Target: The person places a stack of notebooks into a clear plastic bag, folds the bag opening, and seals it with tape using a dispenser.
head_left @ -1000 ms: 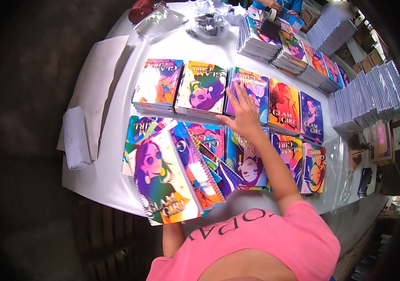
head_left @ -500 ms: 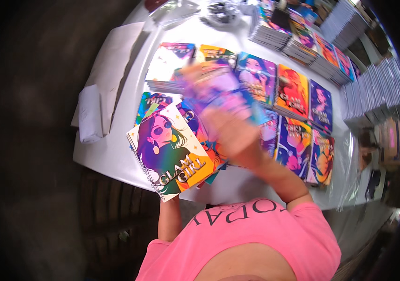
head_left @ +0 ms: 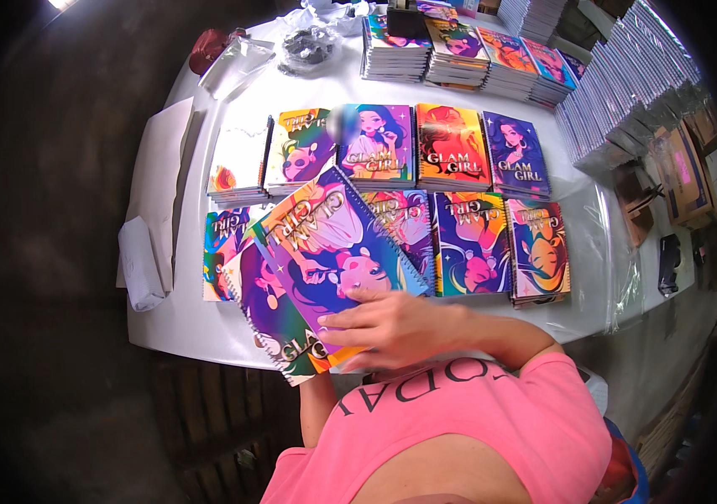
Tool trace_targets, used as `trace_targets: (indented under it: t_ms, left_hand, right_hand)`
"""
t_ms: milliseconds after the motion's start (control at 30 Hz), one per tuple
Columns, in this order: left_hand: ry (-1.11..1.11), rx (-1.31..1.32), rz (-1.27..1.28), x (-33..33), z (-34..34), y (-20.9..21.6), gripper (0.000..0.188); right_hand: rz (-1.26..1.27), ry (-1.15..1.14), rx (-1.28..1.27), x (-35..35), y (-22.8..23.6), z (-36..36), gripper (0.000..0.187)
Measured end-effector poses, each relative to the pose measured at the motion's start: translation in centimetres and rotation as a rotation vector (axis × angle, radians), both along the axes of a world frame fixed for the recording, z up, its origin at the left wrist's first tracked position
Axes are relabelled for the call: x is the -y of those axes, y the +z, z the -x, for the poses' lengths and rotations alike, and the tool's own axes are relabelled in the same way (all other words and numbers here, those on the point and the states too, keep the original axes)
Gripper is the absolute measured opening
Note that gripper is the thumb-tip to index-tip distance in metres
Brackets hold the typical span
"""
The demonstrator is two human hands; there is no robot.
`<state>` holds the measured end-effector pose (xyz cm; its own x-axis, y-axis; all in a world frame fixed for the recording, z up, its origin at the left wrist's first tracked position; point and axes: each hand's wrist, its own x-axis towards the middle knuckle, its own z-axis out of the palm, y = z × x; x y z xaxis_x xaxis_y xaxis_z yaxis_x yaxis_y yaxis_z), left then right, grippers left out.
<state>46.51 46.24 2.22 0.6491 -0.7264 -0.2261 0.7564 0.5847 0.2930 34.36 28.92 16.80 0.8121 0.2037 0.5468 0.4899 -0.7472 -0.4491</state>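
A spiral notebook with a purple and orange cover [head_left: 325,223] lies askew on top of another spiral notebook with a white, green and yellow cover [head_left: 262,290]. Both are tilted over the table's near edge. My right hand [head_left: 379,323] holds the upper notebook at its near end, fingers laid across the cover. From below, my left forearm [head_left: 315,407] reaches under the pair, so the left hand supporting them is hidden. Just beyond are rows of notebook stacks, including a purple one [head_left: 378,143], a red and yellow one [head_left: 449,147] and a dark blue one [head_left: 516,151].
More notebook stacks [head_left: 396,63] line the far side of the white table [head_left: 308,92]. Tall piles [head_left: 627,80] stand at the right, near a cardboard box [head_left: 682,172]. Crumpled clear plastic [head_left: 237,63] lies far left, and a white wrapped bundle [head_left: 140,260] at the left edge.
My right hand has come nearer, bringing the purple notebook down onto the white, green and yellow one. The view has shifted, showing more of the table's far side.
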Motion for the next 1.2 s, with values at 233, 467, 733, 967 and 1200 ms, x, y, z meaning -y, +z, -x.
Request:
trace_targets:
  t_ms: [233,467,733,967,1200]
  left_hand:
    - [0.004,0.001,0.004,4.0,3.2,0.2,0.072]
    - [0.055,-0.022,0.021,5.8,7.3,0.0,0.074]
    - [0.114,-0.028,0.063,7.5,11.1,0.3,0.076]
    - [0.081,-0.01,0.054,9.9,14.3,0.5,0.078]
    - [0.119,0.032,0.035,11.9,17.6,0.9,0.08]
  right_hand:
    - [-0.262,-0.831,-0.126,22.5,-4.9,0.1,0.058]
    - [0.254,-0.827,-0.196,24.2,-18.3,-0.2,0.045]
    - [-0.142,-0.517,0.272,15.1,3.4,7.3,0.034]
    - [0.256,0.067,-0.067,6.7,0.5,13.6,0.036]
    - [0.216,-0.869,-0.39,31.6,-9.7,15.6,0.065]
